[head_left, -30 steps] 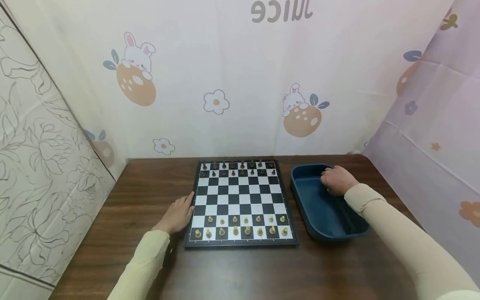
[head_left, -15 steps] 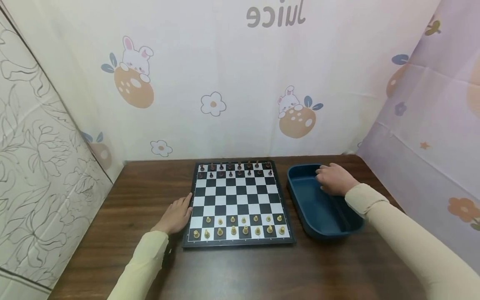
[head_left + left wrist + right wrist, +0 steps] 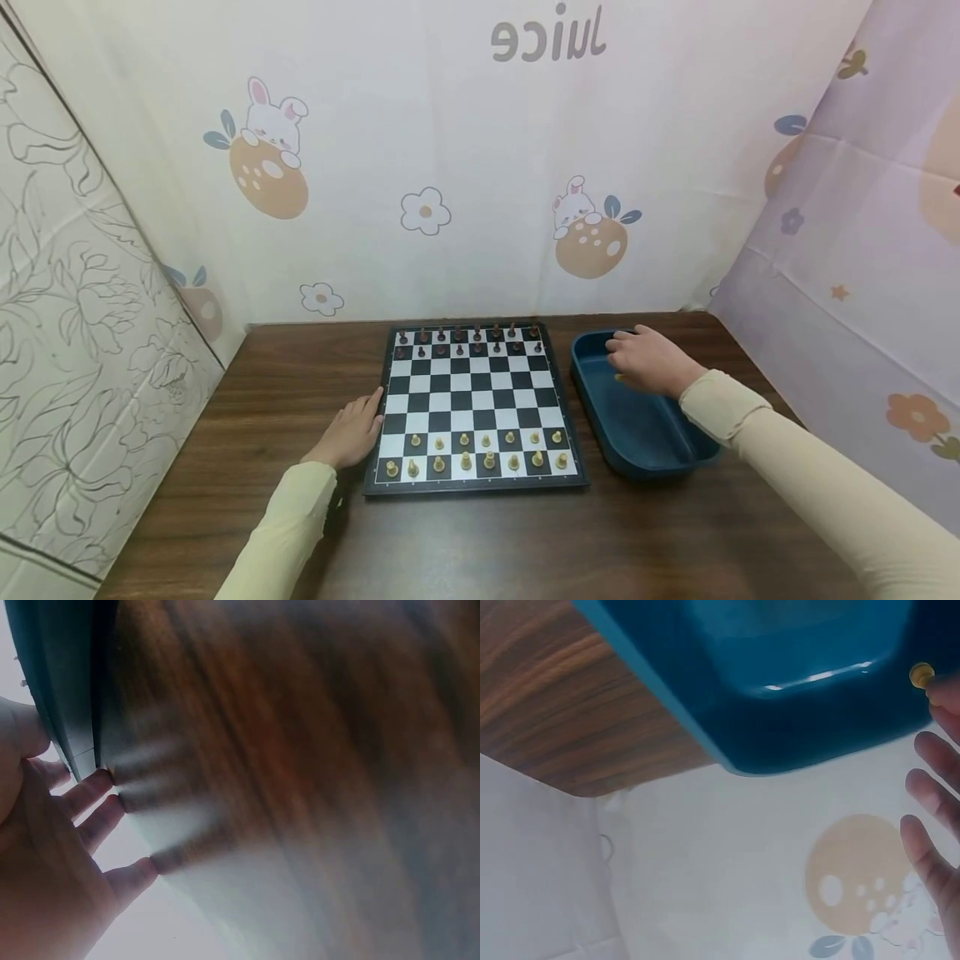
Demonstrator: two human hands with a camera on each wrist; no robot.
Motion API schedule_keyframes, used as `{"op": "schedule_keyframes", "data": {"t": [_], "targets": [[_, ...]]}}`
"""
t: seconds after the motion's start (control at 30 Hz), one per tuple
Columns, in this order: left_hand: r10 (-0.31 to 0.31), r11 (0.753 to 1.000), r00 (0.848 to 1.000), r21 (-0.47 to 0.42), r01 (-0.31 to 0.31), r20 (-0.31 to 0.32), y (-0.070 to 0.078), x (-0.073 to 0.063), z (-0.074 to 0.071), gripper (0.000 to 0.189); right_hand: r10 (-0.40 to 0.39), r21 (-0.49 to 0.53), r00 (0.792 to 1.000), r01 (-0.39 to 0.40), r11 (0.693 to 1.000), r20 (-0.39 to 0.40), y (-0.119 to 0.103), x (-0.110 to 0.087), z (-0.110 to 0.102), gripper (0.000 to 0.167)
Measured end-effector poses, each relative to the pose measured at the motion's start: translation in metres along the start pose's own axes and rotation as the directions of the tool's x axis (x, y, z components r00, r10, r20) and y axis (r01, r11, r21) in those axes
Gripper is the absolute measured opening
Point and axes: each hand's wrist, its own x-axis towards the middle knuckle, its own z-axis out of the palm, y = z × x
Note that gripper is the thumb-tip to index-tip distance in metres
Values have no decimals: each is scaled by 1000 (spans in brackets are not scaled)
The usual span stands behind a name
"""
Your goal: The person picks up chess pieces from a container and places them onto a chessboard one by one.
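A black-and-white chessboard (image 3: 472,400) lies on the table, with yellow chess pieces (image 3: 490,460) in two rows along its near side and dark red pieces (image 3: 457,333) in two rows along its far side. My left hand (image 3: 350,429) rests at the board's left edge. In the left wrist view its fingers (image 3: 101,825) are extended, their tips on the table and against the board's side. Over the blue bin (image 3: 630,454), right of the board, my right hand (image 3: 651,360) pinches a small yellow chess pawn (image 3: 922,674) between thumb and index finger, the other fingers spread loosely.
The brown wooden table (image 3: 285,375) meets a printed curtain (image 3: 487,250) at the back and right. A patterned white panel (image 3: 97,333) stands on the left. The bin's raised wall (image 3: 592,417) is close to the board's right edge.
My right hand has risen out of the bin and moved slightly left, the yellow pawn now showing at its fingertips. The left hand stays at the board's edge. The head view has shifted slightly.
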Motion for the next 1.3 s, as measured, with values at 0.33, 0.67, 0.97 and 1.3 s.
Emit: {"op": "schedule_keyframes", "data": {"t": [0.33, 0.67, 0.97, 1.3], "targets": [[-3, 1000, 1000, 8, 4, -3, -3, 1, 0, 54, 4, 13, 999, -5, 1000, 54, -21, 36, -23, 13], [-9, 1000, 1000, -1, 9, 6, -2, 0, -2, 54, -56, 2, 992, 56, 998, 109, -54, 85, -39, 12], [-22, 1000, 1000, -15, 22, 11, -1, 1, -2, 55, -136, -13, 986, 138, 990, 98, -84, 129, -50, 15], [-39, 999, 999, -13, 39, 13, -1, 1, 0, 56, -256, -14, 967, 256, 967, 19, -120, 172, -59, 12]]}}
